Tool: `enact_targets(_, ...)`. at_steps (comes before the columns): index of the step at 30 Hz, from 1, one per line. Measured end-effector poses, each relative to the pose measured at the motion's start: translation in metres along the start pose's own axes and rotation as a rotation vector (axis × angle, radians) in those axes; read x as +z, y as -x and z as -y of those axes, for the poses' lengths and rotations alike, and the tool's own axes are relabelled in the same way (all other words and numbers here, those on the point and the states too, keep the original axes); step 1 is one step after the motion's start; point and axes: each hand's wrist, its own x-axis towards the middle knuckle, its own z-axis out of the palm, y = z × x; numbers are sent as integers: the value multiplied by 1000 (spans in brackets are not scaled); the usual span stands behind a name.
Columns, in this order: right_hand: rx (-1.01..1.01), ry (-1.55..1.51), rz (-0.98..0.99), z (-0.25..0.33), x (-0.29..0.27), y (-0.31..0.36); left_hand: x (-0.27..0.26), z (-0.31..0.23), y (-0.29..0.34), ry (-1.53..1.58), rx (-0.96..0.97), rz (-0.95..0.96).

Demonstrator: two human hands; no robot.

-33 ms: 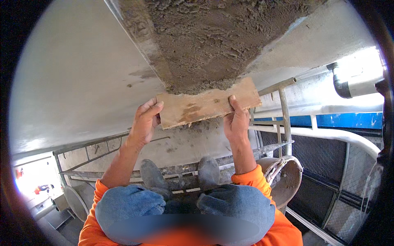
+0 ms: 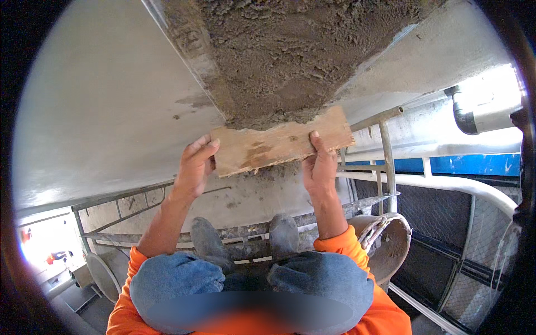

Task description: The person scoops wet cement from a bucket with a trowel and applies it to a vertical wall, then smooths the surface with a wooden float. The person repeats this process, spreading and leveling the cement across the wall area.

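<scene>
Wooden board (image 2: 279,144) between both hands (image 2: 194,164)

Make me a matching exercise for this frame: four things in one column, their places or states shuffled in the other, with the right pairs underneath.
Column one
1. Left hand
2. Mortar
3. Bucket
4. Right hand

Column two
A. Spread in a rough, brown layer beyond the wooden board
B. Holding the board toward its right end, thumb on its upper face
C. Gripping the board's left end
D. Beside the orange right sleeve

Right pairs: 1-C, 2-A, 3-D, 4-B
</scene>
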Motion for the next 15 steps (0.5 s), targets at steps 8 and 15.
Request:
enact_targets(8, -96, -13, -54, 8, 12, 4, 7, -13, 6, -61, 8, -3)
enact_targets(15, -62, 34, -72, 11, 13, 5, 10, -22, 11, 1, 28, -9)
